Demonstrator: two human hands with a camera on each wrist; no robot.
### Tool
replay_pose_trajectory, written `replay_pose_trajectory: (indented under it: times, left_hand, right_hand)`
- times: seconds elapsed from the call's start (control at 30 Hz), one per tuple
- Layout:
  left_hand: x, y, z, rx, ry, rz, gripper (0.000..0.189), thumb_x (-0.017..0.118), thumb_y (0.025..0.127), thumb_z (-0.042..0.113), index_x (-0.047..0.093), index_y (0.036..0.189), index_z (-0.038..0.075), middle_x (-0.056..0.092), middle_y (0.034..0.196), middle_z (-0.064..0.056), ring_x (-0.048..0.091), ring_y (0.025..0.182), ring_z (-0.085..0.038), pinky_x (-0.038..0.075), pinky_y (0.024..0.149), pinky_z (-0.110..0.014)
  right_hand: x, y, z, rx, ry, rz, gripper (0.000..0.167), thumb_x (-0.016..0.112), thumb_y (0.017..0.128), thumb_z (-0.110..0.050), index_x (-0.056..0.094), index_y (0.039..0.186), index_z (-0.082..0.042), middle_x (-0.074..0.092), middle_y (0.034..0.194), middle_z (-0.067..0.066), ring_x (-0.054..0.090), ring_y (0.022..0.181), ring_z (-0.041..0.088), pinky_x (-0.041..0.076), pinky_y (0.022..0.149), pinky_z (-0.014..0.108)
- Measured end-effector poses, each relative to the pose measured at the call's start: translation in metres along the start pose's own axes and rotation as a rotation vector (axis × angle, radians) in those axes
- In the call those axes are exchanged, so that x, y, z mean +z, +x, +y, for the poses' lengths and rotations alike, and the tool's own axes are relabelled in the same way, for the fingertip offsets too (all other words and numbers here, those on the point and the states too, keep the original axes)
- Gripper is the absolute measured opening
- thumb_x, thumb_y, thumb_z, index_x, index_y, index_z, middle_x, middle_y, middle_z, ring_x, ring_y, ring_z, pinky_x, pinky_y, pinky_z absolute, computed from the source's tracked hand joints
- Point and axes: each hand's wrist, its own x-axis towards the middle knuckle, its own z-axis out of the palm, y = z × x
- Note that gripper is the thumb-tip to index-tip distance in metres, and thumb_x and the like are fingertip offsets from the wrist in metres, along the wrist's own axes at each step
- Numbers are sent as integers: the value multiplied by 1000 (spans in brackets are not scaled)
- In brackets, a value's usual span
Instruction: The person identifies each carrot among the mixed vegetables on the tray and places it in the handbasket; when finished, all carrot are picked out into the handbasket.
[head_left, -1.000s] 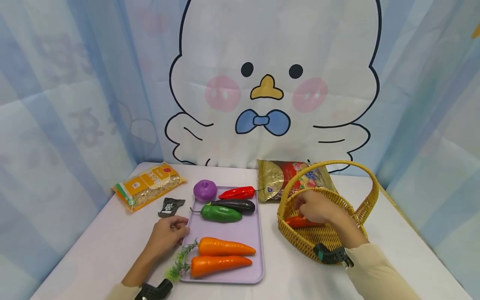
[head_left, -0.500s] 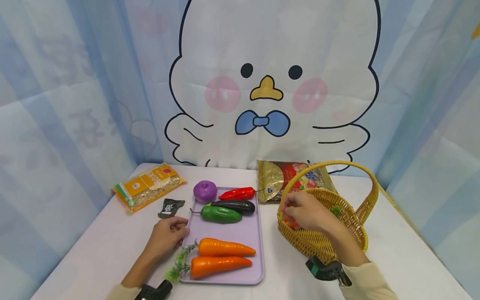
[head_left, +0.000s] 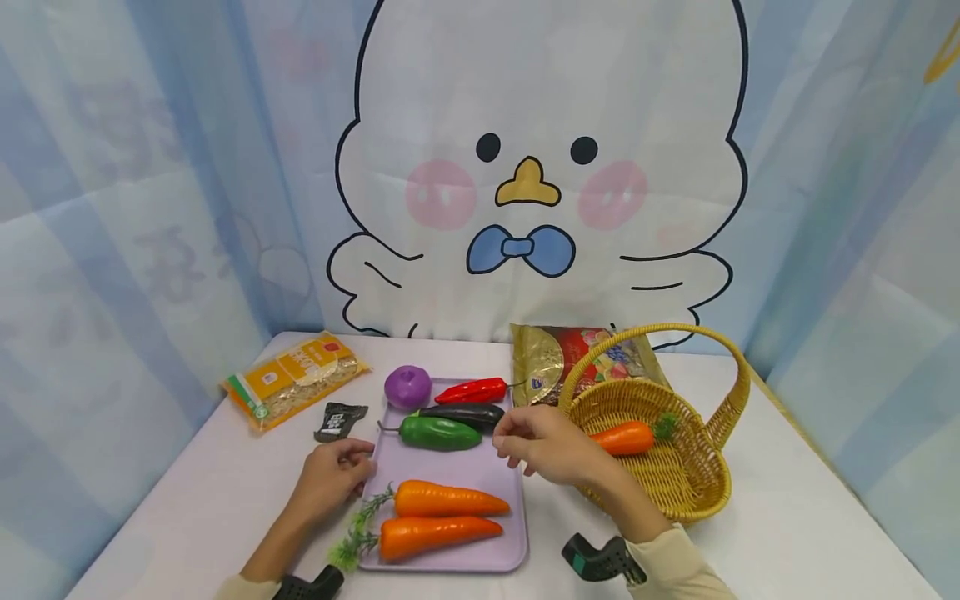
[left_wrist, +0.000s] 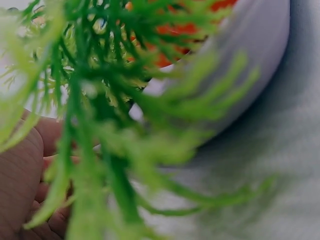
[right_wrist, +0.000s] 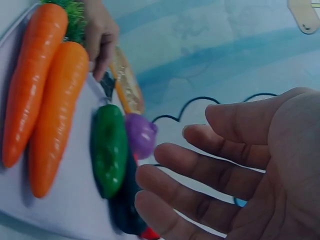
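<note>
Head view: lower centre, the right hand (head_left: 551, 443), grip empty and loosely parted, could nudge the eggplant (head_left: 467, 412) if lowered carelessly.

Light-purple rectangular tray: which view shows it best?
Head view: the light-purple rectangular tray shows almost whole there. The right wrist view cuts part of it off; the left wrist view gives just a rounded corner, partly behind blurred, feathery green leaves.
</note>
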Motion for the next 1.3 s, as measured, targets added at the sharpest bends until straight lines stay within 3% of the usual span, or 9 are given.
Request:
replay_pose_trajectory:
  times: [0.2, 0.4, 0.67, 0.87, 1.0, 1.3]
  left_hand:
    - [0, 1, 0, 9, 3, 9, 32, 70, 85, 6, 70, 116, -2, 65, 79, -4, 59, 58, -17, 46, 50, -24]
    - [1, 0, 0, 5, -13, -4, 33, 69, 84, 6, 69, 117, -3, 65, 80, -4, 59, 59, -18, 46, 51, -24]
    - [1, 1, 1, -10, -2, 2, 33, 68, 85, 7, 70, 116, -2, 65, 80, -5, 59, 60, -17, 47, 52, -25]
    - [3, 1, -2, -3, -5, 8, 32, 68, 84, 6, 70, 115, -2, 65, 79, -4, 59, 59, -17, 47, 52, -25]
    - [3, 2, -3, 6, -13, 10, 32, 68, 84, 6, 70, 115, -3, 65, 78, -4, 59, 59, -18, 47, 52, -25]
    - [2, 0, -2, 18, -23, 3, 32, 69, 84, 5, 70, 115, -3, 65, 78, -4, 59, 59, -17, 47, 52, -25]
  right_hand:
    - [23, 17, -1, -59, -43, -27, 8, 64, 97, -15, 69, 96, -9, 65, 80, 2, 63, 73, 24, 54, 61, 30]
    - [44, 30, -12, -89, -134, -37, 4, 71, 92, -18, 70, 93, -15, 65, 81, -8, 58, 74, 9, 50, 68, 26]
    - [69, 45, -21, -95, -297, -122, 17, 75, 89, -20, 74, 104, -12, 68, 91, -9, 61, 86, 8, 51, 81, 24]
    - [82, 52, -25, -83, -420, -151, 33, 76, 90, -34, 71, 116, -16, 70, 107, -4, 62, 99, 11, 52, 91, 29]
    - [87, 56, -30, -74, -480, -175, 38, 77, 87, -40, 70, 117, -18, 69, 108, -7, 59, 95, 8, 52, 86, 31]
    - [98, 65, -36, -76, -612, -240, 34, 80, 84, -35, 73, 114, -23, 69, 100, -12, 59, 87, 5, 52, 80, 34]
